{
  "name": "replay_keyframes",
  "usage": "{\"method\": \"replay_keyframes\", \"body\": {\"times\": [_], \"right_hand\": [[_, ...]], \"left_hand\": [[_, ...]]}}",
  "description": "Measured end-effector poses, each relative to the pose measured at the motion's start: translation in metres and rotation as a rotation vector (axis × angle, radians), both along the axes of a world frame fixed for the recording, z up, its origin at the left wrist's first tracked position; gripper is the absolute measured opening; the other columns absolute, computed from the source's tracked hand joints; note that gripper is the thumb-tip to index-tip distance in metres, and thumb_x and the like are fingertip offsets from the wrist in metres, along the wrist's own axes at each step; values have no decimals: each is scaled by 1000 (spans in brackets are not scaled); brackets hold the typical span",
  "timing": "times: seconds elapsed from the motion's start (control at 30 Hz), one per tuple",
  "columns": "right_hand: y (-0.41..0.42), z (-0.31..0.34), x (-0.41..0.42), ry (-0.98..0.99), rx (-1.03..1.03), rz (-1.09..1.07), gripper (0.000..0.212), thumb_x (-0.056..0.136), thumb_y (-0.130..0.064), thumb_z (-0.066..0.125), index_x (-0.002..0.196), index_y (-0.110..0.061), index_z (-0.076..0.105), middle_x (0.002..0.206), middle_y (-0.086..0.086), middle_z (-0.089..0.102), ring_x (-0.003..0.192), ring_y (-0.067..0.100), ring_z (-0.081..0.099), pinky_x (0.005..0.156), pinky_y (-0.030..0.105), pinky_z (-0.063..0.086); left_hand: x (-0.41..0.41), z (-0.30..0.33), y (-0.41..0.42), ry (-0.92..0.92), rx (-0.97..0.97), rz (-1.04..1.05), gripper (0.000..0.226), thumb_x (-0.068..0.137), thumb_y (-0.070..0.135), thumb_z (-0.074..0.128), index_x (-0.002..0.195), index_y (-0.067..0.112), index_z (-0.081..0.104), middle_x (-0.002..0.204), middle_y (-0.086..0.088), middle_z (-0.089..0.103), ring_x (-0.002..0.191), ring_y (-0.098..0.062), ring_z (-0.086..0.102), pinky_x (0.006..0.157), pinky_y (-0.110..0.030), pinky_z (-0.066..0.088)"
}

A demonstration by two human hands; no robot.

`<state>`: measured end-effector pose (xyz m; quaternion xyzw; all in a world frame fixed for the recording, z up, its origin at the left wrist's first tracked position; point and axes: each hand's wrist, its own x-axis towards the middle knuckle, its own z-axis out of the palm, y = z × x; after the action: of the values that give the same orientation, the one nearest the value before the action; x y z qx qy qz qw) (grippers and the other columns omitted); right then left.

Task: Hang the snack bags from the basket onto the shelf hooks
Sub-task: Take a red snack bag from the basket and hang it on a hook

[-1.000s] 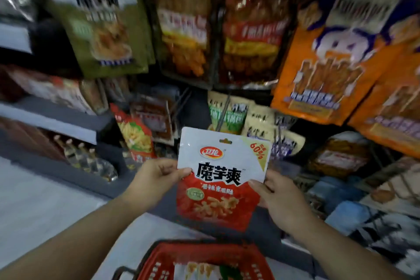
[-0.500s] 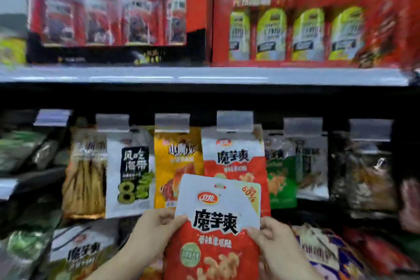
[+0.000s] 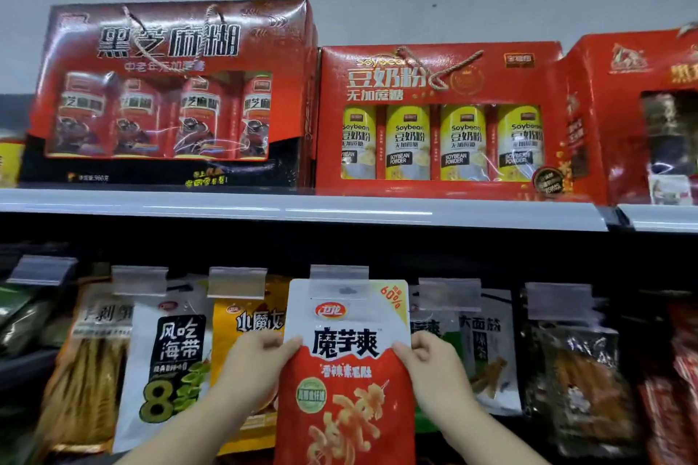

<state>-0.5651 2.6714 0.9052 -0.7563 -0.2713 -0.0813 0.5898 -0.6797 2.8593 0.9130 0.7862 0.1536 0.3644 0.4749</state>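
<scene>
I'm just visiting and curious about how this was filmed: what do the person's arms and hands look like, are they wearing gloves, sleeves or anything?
Both are bare. The left hand and the right hand have no gloves, and no rings show on the fingers. No watch, band or sleeve shows on the forearms as far as the picture reaches. No cables or markers are attached.

snack bag [image 3: 345, 359] | red-and-white, upright | top edge at clear hook tag [image 3: 338, 272]
</scene>
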Motion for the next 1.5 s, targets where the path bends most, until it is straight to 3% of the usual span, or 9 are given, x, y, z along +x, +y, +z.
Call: {"method": "replay_keyframes", "body": {"times": [0.1,0.23,0.43,0.6,0.73,0.9,1.0,1.27,1.5], "right_hand": [[4,6,8,2,34,11,28,95,-25,55,88,1,56,81,20,70,62,26,58,59,32,43],[11,4,21,1,21,8,28,95,-27,55,83,-1,56,80,20,69,62,27,57,60,36,46],[21,0,33,-21,-2,-5,28,93,-30,58,88,-3,60,84,17,72,82,40,67,76,54,55],[24,2,42,-21,7,-30,32,92,-30,58,88,2,60,84,16,72,82,35,68,75,46,56],[25,0,52,-36,-41,-64,33,90,-32,58,78,-1,57,84,17,71,81,35,68,75,44,54],[28,-1,57,-81,-50,-91,36,87,-39,58,65,-14,44,74,23,62,64,23,55,61,32,42],[29,-3,58,-126,-56,-80,47,87,-46,57,59,-17,34,65,11,52,61,22,51,58,31,36],[25,-3,59,-148,-42,36,47,88,-52,55,64,-14,40,65,14,47,57,20,45,56,29,34],[29,-4,50,-174,-11,32,50,90,-47,55,59,-14,34,61,11,39,56,19,39,55,28,28]], "left_hand": [[9,4,-1,-27,3,37,38,93,30,59,62,7,60,55,1,65,54,-11,59,48,-18,40],[18,2,3,-8,-15,69,40,93,31,59,72,-3,63,70,-10,70,64,-19,63,55,-25,44],[27,-3,13,29,19,122,43,92,32,60,59,9,46,52,-5,47,49,-15,43,48,-22,33],[33,0,12,3,-29,78,29,94,33,58,83,6,66,70,-1,68,56,-9,59,46,-17,40],[37,5,17,-77,-41,0,28,95,29,56,76,9,60,54,4,62,37,1,50,37,-12,33],[44,5,26,-104,-37,19,50,92,44,55,92,-4,66,89,-23,70,72,-32,64,62,-33,46],[49,3,30,-114,-31,5,58,92,48,54,85,-10,61,79,-26,67,69,-37,64,61,-34,46],[56,0,37,-180,110,93,53,93,42,55,54,14,32,51,-6,32,46,-17,33,47,-24,26],[59,-4,41,-154,97,120,47,93,43,54,63,7,47,50,-5,43,42,-13,42,45,-24,30]]}}
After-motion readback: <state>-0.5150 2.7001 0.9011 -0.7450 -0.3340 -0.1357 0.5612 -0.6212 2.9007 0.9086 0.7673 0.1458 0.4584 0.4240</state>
